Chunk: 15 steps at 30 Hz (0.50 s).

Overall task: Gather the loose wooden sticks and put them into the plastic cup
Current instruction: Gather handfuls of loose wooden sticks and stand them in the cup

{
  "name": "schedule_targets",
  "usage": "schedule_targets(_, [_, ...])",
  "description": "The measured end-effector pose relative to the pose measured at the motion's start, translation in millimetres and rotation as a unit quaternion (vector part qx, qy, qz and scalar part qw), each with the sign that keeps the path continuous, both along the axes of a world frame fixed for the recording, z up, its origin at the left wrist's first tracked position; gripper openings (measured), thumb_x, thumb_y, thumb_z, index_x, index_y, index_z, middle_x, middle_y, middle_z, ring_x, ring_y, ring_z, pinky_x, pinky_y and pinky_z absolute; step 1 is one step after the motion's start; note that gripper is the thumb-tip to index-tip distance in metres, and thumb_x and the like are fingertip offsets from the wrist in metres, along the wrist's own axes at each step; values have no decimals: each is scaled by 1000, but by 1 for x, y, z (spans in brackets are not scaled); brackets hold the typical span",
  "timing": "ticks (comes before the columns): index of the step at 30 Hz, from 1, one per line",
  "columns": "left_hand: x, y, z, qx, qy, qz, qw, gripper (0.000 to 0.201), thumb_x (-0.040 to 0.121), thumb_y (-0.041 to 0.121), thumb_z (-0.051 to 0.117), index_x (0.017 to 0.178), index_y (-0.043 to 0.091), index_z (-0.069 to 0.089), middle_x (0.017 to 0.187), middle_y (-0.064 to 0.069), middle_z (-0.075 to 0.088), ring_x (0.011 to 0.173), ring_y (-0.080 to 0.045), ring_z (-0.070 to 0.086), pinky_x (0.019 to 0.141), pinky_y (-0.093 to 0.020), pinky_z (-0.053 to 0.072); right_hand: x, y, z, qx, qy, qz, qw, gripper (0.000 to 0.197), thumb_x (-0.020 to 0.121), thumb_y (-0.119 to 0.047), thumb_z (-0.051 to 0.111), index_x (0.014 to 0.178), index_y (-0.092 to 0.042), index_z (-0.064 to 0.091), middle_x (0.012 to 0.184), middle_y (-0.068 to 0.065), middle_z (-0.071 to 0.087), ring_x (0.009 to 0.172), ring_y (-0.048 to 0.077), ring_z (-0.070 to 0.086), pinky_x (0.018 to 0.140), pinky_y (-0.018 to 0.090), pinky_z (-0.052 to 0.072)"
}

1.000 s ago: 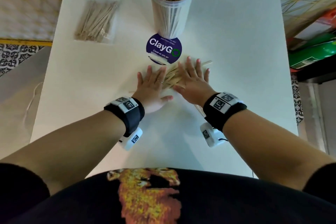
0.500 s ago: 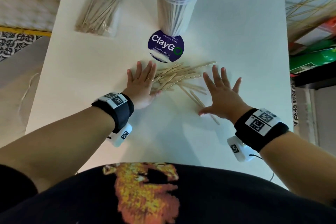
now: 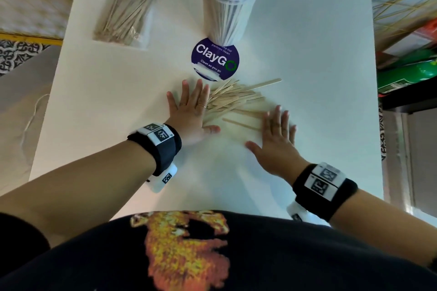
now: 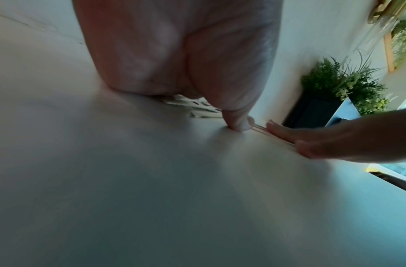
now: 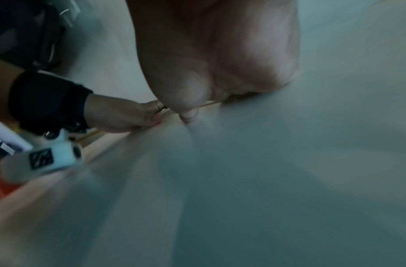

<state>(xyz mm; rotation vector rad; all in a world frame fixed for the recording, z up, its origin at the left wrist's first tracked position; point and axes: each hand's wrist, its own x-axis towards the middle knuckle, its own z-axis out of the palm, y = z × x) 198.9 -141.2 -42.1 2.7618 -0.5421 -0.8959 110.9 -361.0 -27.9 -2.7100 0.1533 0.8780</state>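
A pile of loose wooden sticks (image 3: 233,100) lies on the white table (image 3: 307,54) in the head view, just below a purple round sticker. Behind it stands a clear plastic cup (image 3: 228,10) holding several sticks upright. My left hand (image 3: 191,111) lies flat on the table, fingers straight, its edge against the pile's left side. My right hand (image 3: 275,134) lies flat too, fingers straight, resting on the near right ends of a few sticks. In the left wrist view the palm (image 4: 174,54) hides most of the sticks (image 4: 197,110); the right wrist view is blurred.
A clear zip bag of more sticks (image 3: 125,14) lies at the back left. The purple ClayGo sticker (image 3: 215,59) sits flat before the cup. The table's right edge (image 3: 376,101) borders shelves with coloured boxes. A potted plant (image 4: 334,84) stands beyond the table.
My hands, close together over the pile a second ago, spread apart. The right hand swung out right and has now come back inward onto the stick ends. The left stayed beside the pile.
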Motion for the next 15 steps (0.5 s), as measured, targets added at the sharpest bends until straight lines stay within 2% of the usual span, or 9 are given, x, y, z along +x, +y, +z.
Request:
schedule_targets(3, [3, -12, 2, -19, 0, -5, 1000, 107, 85, 66, 46, 145, 17, -28, 154, -4, -33, 138, -33, -34, 109, -59, -18, 24, 26, -1, 66, -50, 12, 996, 92, 93, -52, 45, 151, -10, -13, 154, 16, -32, 142, 32, -29, 118, 54, -11])
schedule_targets(5, [5, -14, 3, -30, 2, -10, 1000, 110, 84, 63, 51, 145, 17, -29, 155, -5, -32, 138, -34, -34, 112, -57, -17, 38, 28, 2, 92, -70, 26, 993, 108, 85, -55, 58, 150, -16, -17, 152, 13, -37, 141, 33, -31, 115, 53, -14])
schedule_targets(8, [8, -10, 3, -45, -8, -14, 999, 113, 82, 57, 59, 146, 16, -25, 158, -5, -23, 140, -36, -30, 113, -53, -16, 66, 3, 7, 50, -98, 59, 992, 134, 64, -65, 73, 149, -23, -22, 149, 8, -42, 140, 37, -32, 109, 58, -15])
schedule_targets(10, [9, -11, 1, -63, -23, -16, 998, 109, 84, 51, 60, 149, 14, -19, 160, -6, -13, 143, -36, -24, 113, -51, -14, 86, -14, 8, 14, -104, 118, 987, 140, 56, -69, 74, 149, -26, -21, 154, 8, -36, 140, 37, -32, 110, 62, -13])
schedule_targets(12, [10, -17, 0, -90, -38, -19, 995, 101, 87, 44, 61, 151, 13, -11, 160, -8, 1, 145, -36, -16, 114, -51, -11, 105, -13, 5, 3, -115, 217, 969, 135, 57, -67, 75, 151, -28, -14, 159, 5, -23, 140, 31, -30, 113, 61, -11])
schedule_targets(13, [11, -21, 0, -98, -50, -21, 994, 96, 88, 40, 61, 152, 13, -6, 159, -9, 8, 146, -36, -10, 116, -50, -8, 113, -7, 4, 3, -121, 257, 959, 127, 61, -63, 74, 152, -27, -7, 162, 3, -12, 143, 28, -24, 115, 58, -9])
schedule_targets(14, [12, -24, -1, -101, -69, -22, 992, 90, 88, 37, 61, 153, 13, 2, 156, -11, 17, 147, -37, -1, 117, -49, -1, 119, 0, 3, 12, -122, 273, 954, 117, 67, -57, 74, 154, -26, 3, 163, 1, 4, 147, 28, -12, 118, 54, -5])
schedule_targets(15, [13, -26, -1, -102, -97, -21, 990, 82, 88, 34, 61, 152, 13, 14, 151, -13, 28, 144, -38, 13, 117, -48, 9, 121, 6, 1, 28, -128, 263, 956, 102, 72, -50, 74, 153, -24, 18, 159, 2, 25, 148, 32, 8, 119, 51, 6])
